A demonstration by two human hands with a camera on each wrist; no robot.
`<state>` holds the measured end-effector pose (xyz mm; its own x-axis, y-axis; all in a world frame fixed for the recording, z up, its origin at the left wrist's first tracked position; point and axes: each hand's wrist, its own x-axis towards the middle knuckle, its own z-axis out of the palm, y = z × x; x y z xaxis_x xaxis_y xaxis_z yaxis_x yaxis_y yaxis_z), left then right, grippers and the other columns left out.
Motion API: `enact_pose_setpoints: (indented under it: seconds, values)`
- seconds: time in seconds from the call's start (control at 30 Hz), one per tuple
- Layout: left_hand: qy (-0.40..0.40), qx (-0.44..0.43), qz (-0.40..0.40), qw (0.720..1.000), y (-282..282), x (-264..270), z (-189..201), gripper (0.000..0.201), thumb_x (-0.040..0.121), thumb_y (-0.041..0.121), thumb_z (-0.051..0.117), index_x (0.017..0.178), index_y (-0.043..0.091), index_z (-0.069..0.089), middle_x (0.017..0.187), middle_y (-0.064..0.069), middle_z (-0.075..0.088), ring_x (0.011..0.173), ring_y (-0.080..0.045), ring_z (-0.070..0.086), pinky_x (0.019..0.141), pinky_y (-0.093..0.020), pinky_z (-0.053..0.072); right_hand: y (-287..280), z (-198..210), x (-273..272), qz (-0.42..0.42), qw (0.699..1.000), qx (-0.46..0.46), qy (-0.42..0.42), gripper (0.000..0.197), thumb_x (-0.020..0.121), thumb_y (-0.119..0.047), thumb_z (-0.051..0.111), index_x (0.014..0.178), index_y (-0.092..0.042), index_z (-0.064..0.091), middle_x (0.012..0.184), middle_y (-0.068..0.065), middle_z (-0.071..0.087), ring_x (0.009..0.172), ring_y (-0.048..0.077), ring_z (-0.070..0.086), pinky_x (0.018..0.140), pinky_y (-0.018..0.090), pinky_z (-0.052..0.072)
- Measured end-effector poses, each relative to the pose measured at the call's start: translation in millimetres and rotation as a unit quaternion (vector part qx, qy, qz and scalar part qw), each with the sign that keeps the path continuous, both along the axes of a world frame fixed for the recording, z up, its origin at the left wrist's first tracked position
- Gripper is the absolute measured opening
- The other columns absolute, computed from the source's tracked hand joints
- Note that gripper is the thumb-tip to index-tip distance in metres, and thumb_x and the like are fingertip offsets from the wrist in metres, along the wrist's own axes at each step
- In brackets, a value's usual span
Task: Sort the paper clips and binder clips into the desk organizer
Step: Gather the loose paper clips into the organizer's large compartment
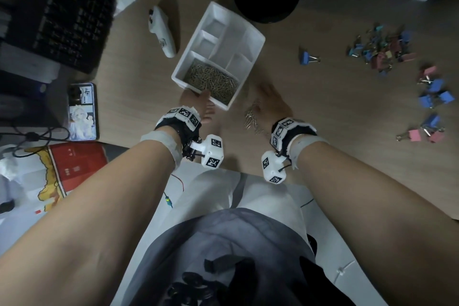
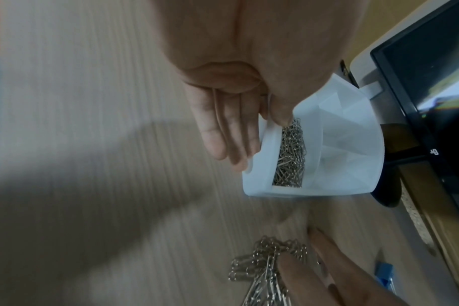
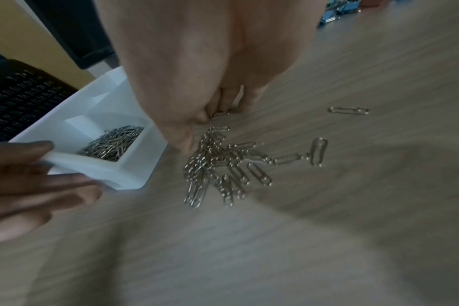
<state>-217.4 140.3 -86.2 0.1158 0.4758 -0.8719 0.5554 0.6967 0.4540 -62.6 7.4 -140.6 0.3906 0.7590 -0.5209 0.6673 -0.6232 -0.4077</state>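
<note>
The worktop (image 1: 323, 112) held a white organizer (image 1: 250, 32). The left hand (image 1: 198, 104) gripped its near corner, thumb inside. Many paper clips (image 1: 211, 81) filled that box. The right hand (image 1: 272, 102) pinched loose clips (image 3: 218, 163) beside it. Binder clips (image 1: 382, 49) lay far right.

I hold my left hand (image 1: 198, 104) with thumb over a white rim and fingers (image 2: 223, 128) straight beneath. My right hand (image 1: 270, 102) reaches palm-down, fingers (image 3: 223, 103) curled toward the desk (image 1: 323, 107).
</note>
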Motion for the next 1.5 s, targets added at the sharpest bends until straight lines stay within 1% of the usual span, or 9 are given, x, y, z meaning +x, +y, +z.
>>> enact_pose_setpoints:
  seconds: [0.17, 0.37, 0.43, 0.6, 0.77, 0.9, 1.07, 1.27, 1.5]
  values:
    - [0.015, -0.053, 0.010, 0.998, -4.8, 6.1, 1.9, 0.038, 0.103, 0.031, 0.038, 0.078, 0.005, 0.049, 0.080, -0.010, 0.056, 0.065, -0.020, 0.053, 0.057, -0.030, 0.044, -13.8, 13.1, -24.0, -0.025, 0.997, 0.025, -0.075, 0.065, 0.085, -0.047, 0.063, 0.141, -0.021, 0.044, 0.145, 0.007, 0.043, 0.129, 0.035, 0.039, 0.100, 0.045, 0.039]
    - [0.015, -0.048, -0.012, 0.999, -9.3, 2.5, -1.3, 0.041, 0.103, 0.034, 0.038, 0.078, 0.005, 0.053, 0.077, -0.007, 0.059, 0.066, -0.018, 0.055, 0.060, -0.028, 0.044, -1.6, 2.0, -27.4, -0.111, 0.988, -0.066, -0.086, 0.115, 0.054, -0.056, 0.086, 0.145, -0.014, 0.029, 0.144, 0.010, 0.032, 0.128, 0.036, 0.034, 0.096, 0.048, 0.043]
    - [0.011, -0.022, -0.017, 1.000, -10.2, 0.1, -3.9, 0.039, 0.103, 0.033, 0.040, 0.081, 0.004, 0.056, 0.077, -0.008, 0.062, 0.066, -0.020, 0.059, 0.058, -0.027, 0.048, 3.2, -0.8, -28.3, -0.110, 0.989, -0.070, -0.065, 0.107, 0.059, -0.045, 0.088, 0.144, -0.011, 0.033, 0.144, 0.010, 0.032, 0.128, 0.036, 0.035, 0.096, 0.047, 0.046]
    - [0.003, 0.012, -0.024, 1.000, -10.3, -4.3, -6.1, 0.038, 0.101, 0.032, 0.045, 0.086, 0.000, 0.060, 0.076, -0.010, 0.066, 0.065, -0.022, 0.065, 0.059, -0.032, 0.052, 2.4, -6.3, -30.1, -0.133, 0.991, -0.002, -0.012, 0.043, 0.079, -0.009, 0.076, 0.119, -0.013, 0.062, 0.127, 0.012, 0.050, 0.108, 0.034, 0.055, 0.088, 0.043, 0.052]
    - [0.004, 0.002, -0.020, 1.000, -9.4, -3.6, -4.2, 0.039, 0.102, 0.032, 0.043, 0.084, 0.001, 0.059, 0.085, -0.014, 0.067, 0.065, -0.021, 0.063, 0.057, -0.028, 0.051, -1.6, 2.7, -17.4, -0.099, 0.995, -0.027, 0.002, 0.014, 0.086, -0.006, 0.069, 0.098, -0.013, 0.072, 0.106, 0.011, 0.067, 0.094, 0.030, 0.066, 0.083, 0.032, 0.052]
    - [-0.001, -0.021, -0.023, 1.000, -10.7, -1.2, -1.1, 0.045, 0.104, 0.032, 0.039, 0.116, -0.007, 0.058, 0.112, -0.020, 0.065, 0.096, -0.030, 0.066, 0.072, -0.034, 0.051, -10.4, 4.4, -9.8, -0.116, 0.990, -0.076, -0.014, 0.012, 0.089, -0.011, 0.066, 0.099, -0.014, 0.071, 0.103, 0.006, 0.069, 0.085, 0.023, 0.063, 0.077, 0.025, 0.048]
    - [0.003, -0.071, -0.040, 0.997, -11.8, 2.9, 3.2, 0.043, 0.104, 0.035, 0.037, 0.108, -0.001, 0.059, 0.115, -0.015, 0.062, 0.089, -0.025, 0.059, 0.084, -0.036, 0.046, -14.3, 11.7, -1.5, -0.122, 0.989, -0.083, 0.019, 0.012, 0.082, -0.012, 0.072, 0.091, -0.007, 0.077, 0.099, 0.009, 0.074, 0.090, 0.028, 0.069, 0.088, 0.034, 0.056]
    - [-0.008, -0.050, -0.045, 0.998, -12.5, -1.1, -1.5, 0.046, 0.104, 0.032, 0.041, 0.123, -0.008, 0.055, 0.124, -0.020, 0.063, 0.108, -0.033, 0.064, 0.092, -0.045, 0.050, 6.9, 26.9, -1.2, -0.207, 0.975, 0.050, 0.067, 0.008, 0.075, -0.011, 0.073, 0.075, -0.019, 0.074, 0.081, 0.001, 0.074, 0.079, 0.019, 0.072, 0.083, 0.027, 0.057]
    - [-0.007, -0.031, -0.038, 0.999, -12.7, -1.6, -7.1, 0.049, 0.102, 0.034, 0.045, 0.126, -0.008, 0.052, 0.121, -0.022, 0.065, 0.089, -0.029, 0.064, 0.069, -0.038, 0.049, 48.9, 38.4, -26.1, -0.168, 0.964, 0.152, 0.137, 0.030, 0.077, -0.026, 0.081, 0.102, -0.013, 0.073, 0.098, -0.001, 0.073, 0.087, 0.012, 0.066, 0.080, 0.022, 0.050]
